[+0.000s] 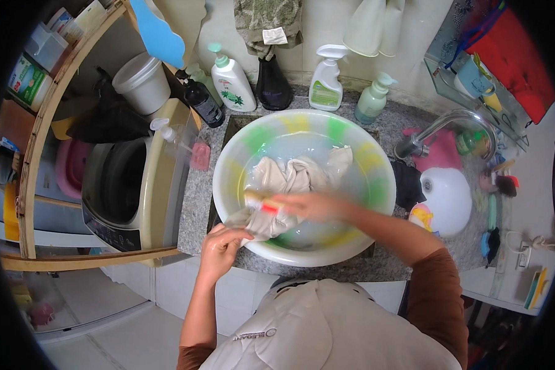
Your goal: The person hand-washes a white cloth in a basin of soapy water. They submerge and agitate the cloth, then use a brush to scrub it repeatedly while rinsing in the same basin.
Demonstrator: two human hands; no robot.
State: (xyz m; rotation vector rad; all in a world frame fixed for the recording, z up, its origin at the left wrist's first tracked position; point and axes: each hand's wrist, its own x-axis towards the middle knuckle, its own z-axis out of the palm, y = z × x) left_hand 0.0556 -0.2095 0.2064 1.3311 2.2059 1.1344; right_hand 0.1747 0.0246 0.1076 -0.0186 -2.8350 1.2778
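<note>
A pale beige garment lies partly under cloudy water in a large round basin striped white, green and yellow. My left hand is at the basin's near left rim, closed on a bunched end of this garment. Over the same stretch of cloth, my right hand grips a scrubbing brush with a pale end and a red patch. The right hand and the brush are smeared by motion, and the fingers partly cover the brush. The brush appears to touch the garment.
Behind the basin stand several bottles, including a white pump bottle and a spray bottle. A chrome faucet rises at right, near a white rounded container. An open top-loading washing machine and a pink soap bar are at left.
</note>
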